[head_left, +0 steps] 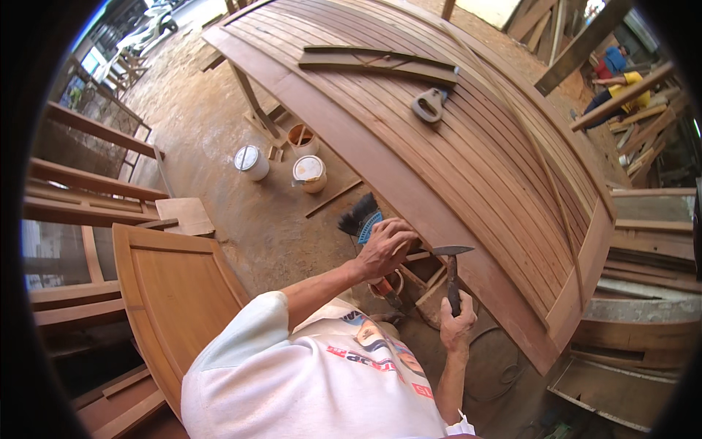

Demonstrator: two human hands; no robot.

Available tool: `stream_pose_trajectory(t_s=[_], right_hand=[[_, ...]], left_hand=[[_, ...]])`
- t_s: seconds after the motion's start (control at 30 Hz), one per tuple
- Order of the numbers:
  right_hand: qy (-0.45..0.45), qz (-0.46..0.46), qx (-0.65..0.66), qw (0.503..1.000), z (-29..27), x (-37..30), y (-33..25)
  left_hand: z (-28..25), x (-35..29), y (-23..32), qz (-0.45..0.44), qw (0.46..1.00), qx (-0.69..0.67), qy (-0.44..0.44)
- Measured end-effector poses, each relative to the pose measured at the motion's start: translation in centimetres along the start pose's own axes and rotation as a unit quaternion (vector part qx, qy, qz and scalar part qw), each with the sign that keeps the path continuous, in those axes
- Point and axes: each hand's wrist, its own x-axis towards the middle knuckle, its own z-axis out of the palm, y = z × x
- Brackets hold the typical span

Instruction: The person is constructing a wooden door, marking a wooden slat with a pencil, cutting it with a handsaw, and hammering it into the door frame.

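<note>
My right hand (458, 322) is closed around the dark handle of a hammer (453, 278). The hammer's narrow, pointed head is raised by the near edge of a large slatted wooden panel (482, 282). Left of the hammer, my left hand (390, 247) is at the panel's edge with its fingers curled together. Whatever those fingers hold, if anything, is hidden. On the slats lies a grey saw-like handle (428, 107), against a pair of dark wooden strips (380, 67). A long thin strip (530, 139) runs across the panel's far side.
Paint buckets (310, 174) and a dark-bristled brush (358, 216) are on the floor beyond my left arm. A framed wooden door panel (175, 293) leans at my left. Stacked timber (647, 256) fills the right side. Far right, a person in yellow (632, 91) sits low.
</note>
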Motion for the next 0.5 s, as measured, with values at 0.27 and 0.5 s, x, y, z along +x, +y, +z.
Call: stream_pose_trajectory(t_s=[0.27,0.5], right_hand=[[-0.169,-0.012,0.148,0.974,16.0,8.5,-10.8],[-0.272,0.000,0.289,0.918,27.7,13.5,-19.3]], left_hand=[[-16.6,-19.7,-6.6,-0.397,0.917,-0.023,0.001],[-25.5,-24.2,-9.8,-0.545,0.820,-0.004,0.172]])
